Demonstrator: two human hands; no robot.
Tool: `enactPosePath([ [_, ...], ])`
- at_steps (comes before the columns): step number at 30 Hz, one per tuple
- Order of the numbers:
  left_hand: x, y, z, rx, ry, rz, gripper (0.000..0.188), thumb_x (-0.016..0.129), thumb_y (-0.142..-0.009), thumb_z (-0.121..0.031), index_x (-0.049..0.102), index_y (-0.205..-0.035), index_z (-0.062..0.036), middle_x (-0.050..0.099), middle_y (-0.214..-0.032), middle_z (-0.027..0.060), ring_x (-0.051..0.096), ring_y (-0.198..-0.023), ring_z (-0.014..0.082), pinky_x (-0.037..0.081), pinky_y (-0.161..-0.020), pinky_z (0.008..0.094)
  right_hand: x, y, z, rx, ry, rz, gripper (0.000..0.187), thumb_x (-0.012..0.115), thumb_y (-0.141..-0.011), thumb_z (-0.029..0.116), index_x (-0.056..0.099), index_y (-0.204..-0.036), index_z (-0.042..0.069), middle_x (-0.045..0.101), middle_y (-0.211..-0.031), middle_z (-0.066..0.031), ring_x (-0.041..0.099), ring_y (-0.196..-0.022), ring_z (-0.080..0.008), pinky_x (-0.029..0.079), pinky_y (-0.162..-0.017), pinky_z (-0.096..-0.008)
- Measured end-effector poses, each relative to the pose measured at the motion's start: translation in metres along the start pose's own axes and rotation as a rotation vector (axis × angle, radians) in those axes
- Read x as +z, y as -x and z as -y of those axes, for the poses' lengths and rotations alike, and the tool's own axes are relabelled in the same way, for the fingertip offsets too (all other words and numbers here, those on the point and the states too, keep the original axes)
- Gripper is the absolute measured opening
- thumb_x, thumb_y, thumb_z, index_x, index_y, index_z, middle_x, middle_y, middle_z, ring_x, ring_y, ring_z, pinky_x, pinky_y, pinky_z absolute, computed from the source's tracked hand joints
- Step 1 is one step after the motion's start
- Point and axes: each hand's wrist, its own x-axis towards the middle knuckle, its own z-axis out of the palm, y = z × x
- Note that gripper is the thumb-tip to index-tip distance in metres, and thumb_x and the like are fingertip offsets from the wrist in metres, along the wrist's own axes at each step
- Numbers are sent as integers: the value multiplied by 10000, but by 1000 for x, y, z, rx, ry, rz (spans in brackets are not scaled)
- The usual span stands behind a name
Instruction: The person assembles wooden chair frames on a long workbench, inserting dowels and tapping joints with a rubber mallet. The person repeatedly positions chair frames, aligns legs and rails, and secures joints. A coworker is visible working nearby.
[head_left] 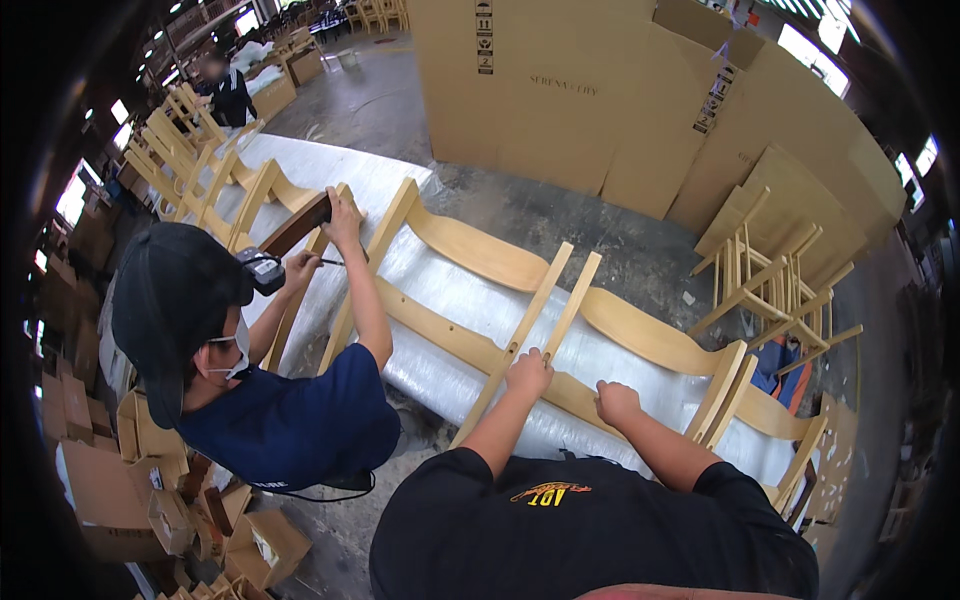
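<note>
Pale wooden chair frames [465, 345], with curved rails and straight posts, lie in a row on a table [420, 265] wrapped in shiny clear film. My left hand [528, 372] is closed around the frame where a post [575, 300] meets the near rail. To its right, my right hand [618, 404] is curled into a fist at the edge of that rail; whatever its fingers hold is hidden. Between the hands runs a short stretch of the rail [572, 396].
Close on my left, a co-worker [290, 430] in a cap leans over the frames with a black-and-grey tool [263, 271] and a dark brown bar [297, 222]. Large cardboard sheets [560, 100] stand beyond the table. Stacked wooden chair frames [775, 280] are at right, open cartons [265, 545] lower left.
</note>
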Motion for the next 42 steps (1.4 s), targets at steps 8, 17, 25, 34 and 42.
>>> enactPosePath([
  [8, -8, -7, -9, -21, -18, 116, 370, 561, -959, -380, 674, -1022, -33, 719, -1013, 230, 705, -968, 389, 551, -849, 508, 13, 2, -8, -66, 0, -39, 198, 607, -933, 235, 630, -1018, 58, 708, -941, -193, 696, -888, -385, 553, -752, -503],
  [17, -4, -6, -4, -64, -10, 162, 382, 547, -963, -380, 658, -1049, -25, 707, -1031, 228, 704, -962, 394, 553, -847, 515, 7, -3, -2, 7, 6, 54, 190, 590, -883, 172, 627, -1018, 43, 702, -928, -181, 706, -855, -371, 567, -722, -489],
  [25, 6, 0, -1, 7, -19, -19, 416, 494, -999, -373, 694, -903, -20, 721, -922, 257, 714, -920, 394, 557, -829, 505, 17, -1, -4, -15, -45, -73, 200, 576, -919, 220, 632, -978, 37, 706, -894, -188, 703, -797, -374, 560, -705, -505],
  [34, 13, -21, 6, 10, -148, 125, 529, 583, -930, -458, 573, -1254, -40, 698, -1126, 210, 677, -1064, 383, 521, -899, 546, 22, -12, -10, -133, -84, -119, 197, 533, -852, 85, 611, -1031, 56, 691, -910, -185, 685, -893, -373, 545, -746, -505],
  [42, 24, -24, 0, -10, -134, 70, 363, 567, -981, -352, 668, -994, -4, 709, -1005, 242, 685, -978, 421, 545, -838, 522, 17, 15, -74, 259, -429, -390, 141, 619, -830, 145, 690, -912, 54, 694, -893, -193, 677, -862, -391, 541, -756, -492],
])
